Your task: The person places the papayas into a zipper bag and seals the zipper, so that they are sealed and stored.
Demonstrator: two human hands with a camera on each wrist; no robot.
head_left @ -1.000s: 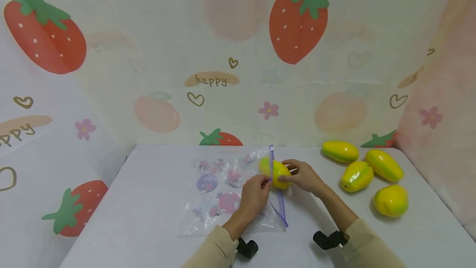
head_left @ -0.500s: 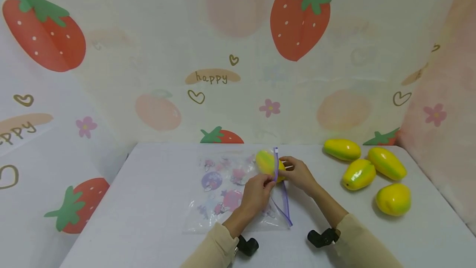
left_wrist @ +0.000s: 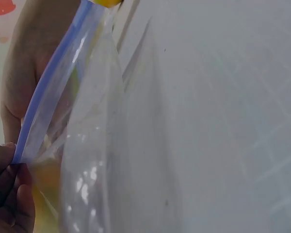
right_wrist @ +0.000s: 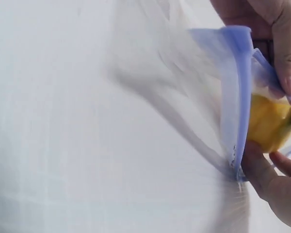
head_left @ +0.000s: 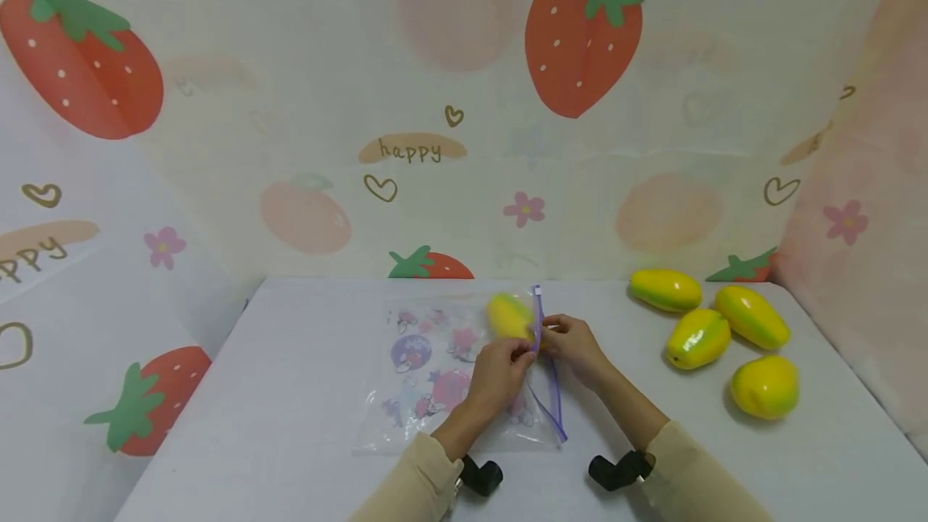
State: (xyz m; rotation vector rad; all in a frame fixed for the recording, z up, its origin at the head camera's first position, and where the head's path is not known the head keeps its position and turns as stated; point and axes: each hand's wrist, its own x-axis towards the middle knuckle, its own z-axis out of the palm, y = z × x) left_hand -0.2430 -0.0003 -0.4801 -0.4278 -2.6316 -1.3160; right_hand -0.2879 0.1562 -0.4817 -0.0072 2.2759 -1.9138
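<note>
A clear zip bag [head_left: 428, 425] with pink and purple prints lies on the table, its purple zip edge [head_left: 538, 304] facing right. My left hand [head_left: 496, 377] pinches the edge of the bag's mouth, which gapes in the right wrist view. Most of one yellow-green fruit [head_left: 507, 316], papaya-like in shape, shows through the film inside the bag. At the mouth, my right hand [head_left: 576, 349] has its fingertips around the fruit's near end; the right wrist view has the thumb [right_wrist: 258, 162] against the fruit [right_wrist: 269, 124]. The zip edge partly hides those fingers in the head view.
Several more yellow-green fruits [head_left: 698, 339] lie loose at the table's right side. A white cloth covers the table [head_left: 290, 393]. Strawberry-print sheets [head_left: 435, 216] hang behind and at both sides. Black wrist devices [head_left: 620, 471] sit near both sleeves.
The fruit has moved left, past the zip edge and deeper into the bag. My right hand has followed it leftward to the mouth. My left hand keeps its pinch on the edge.
</note>
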